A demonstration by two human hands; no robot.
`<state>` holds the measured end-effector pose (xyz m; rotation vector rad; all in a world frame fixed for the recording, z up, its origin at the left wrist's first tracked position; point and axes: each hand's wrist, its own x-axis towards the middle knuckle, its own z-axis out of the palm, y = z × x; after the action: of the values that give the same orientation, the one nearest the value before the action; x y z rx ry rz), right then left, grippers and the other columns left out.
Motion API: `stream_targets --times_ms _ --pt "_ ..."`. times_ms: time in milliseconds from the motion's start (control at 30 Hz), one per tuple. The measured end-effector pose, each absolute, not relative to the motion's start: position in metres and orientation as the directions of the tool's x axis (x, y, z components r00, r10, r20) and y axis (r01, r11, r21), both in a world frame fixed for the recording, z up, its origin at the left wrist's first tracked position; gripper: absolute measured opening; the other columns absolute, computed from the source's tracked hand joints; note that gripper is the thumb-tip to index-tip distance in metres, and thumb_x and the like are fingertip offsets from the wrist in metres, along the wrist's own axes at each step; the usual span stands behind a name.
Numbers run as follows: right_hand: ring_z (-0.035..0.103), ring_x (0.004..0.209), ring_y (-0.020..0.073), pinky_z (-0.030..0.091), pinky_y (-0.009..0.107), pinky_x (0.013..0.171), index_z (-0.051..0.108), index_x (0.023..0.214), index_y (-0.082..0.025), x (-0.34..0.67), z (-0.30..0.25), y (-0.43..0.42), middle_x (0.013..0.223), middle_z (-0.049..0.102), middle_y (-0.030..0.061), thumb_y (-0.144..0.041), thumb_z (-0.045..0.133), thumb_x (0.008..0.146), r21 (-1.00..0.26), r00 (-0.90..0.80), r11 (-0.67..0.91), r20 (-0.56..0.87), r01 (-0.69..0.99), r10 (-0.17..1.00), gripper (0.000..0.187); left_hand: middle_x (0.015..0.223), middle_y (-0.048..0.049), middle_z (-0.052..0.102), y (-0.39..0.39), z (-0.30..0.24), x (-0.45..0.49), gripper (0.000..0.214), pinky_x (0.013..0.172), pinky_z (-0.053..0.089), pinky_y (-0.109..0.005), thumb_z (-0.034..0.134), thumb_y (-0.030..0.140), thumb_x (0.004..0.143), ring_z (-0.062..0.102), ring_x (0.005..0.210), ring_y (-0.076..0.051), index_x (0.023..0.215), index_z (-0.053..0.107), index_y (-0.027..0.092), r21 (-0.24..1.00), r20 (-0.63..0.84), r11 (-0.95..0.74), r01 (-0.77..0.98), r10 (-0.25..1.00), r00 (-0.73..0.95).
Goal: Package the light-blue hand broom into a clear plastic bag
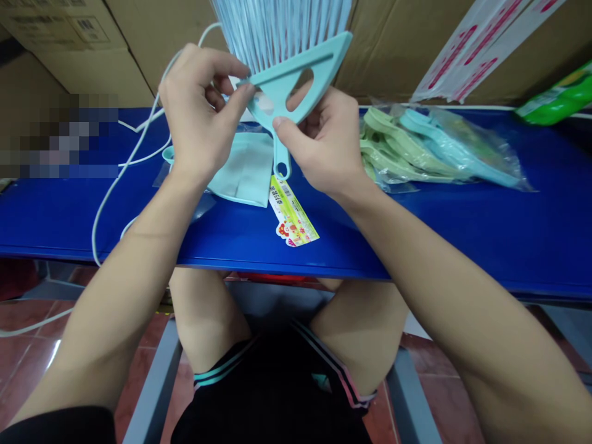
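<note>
Both my hands lift a light blue plastic hand brush (pixel 289 83) above the blue table, its pale bristles pointing up. My left hand (pixel 201 111) pinches the brush's plastic edge between thumb and fingers. My right hand (pixel 319 142) grips the triangular frame, thumb on the handle. Below them lies a light blue plastic dustpan (pixel 243 169), partly hidden by my left hand. A printed product label (pixel 292 213) rests on the table just under the handle's end.
A clear bag of green and blue plastic items (pixel 439 148) lies to the right on the blue table (pixel 277 237). A white cable (pixel 132 172) runs across the left side. Cardboard boxes (pixel 398 43) stand behind, with red-printed plastic film (pixel 481 49) and a green package (pixel 555 95).
</note>
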<state>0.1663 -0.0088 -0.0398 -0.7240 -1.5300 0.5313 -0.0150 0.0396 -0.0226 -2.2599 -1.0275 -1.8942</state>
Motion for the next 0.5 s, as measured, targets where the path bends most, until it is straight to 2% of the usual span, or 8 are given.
stream_targets --times_ms 333,500 --pt "0.048 0.060 0.0124 0.041 0.029 0.059 0.050 0.079 -0.026 0.1671 -0.0375 -0.0088 0.066 0.051 -0.0053 -0.020 0.070 0.085 -0.748 -0.039 0.627 0.635 0.216 0.771 0.022 0.078 0.0012 0.069 0.0431 -0.0244 -0.0157 0.035 0.062 0.041 -0.035 0.081 0.005 0.073 0.055 0.059 -0.011 0.088 0.082 0.037 0.340 0.901 -0.799 0.497 0.428 0.071" --pt "0.046 0.059 0.0114 0.039 0.027 0.058 0.050 0.080 -0.026 0.1670 -0.0398 -0.0068 0.066 0.050 -0.0063 -0.018 0.070 0.084 -0.720 -0.035 0.673 0.678 0.172 0.734 0.022 0.080 0.0007 0.069 0.0434 -0.0243 -0.0166 0.034 0.058 0.038 -0.034 0.080 0.004 0.074 0.054 0.060 -0.011 0.088 0.082 0.036 0.346 0.891 -0.807 0.479 0.442 0.102"
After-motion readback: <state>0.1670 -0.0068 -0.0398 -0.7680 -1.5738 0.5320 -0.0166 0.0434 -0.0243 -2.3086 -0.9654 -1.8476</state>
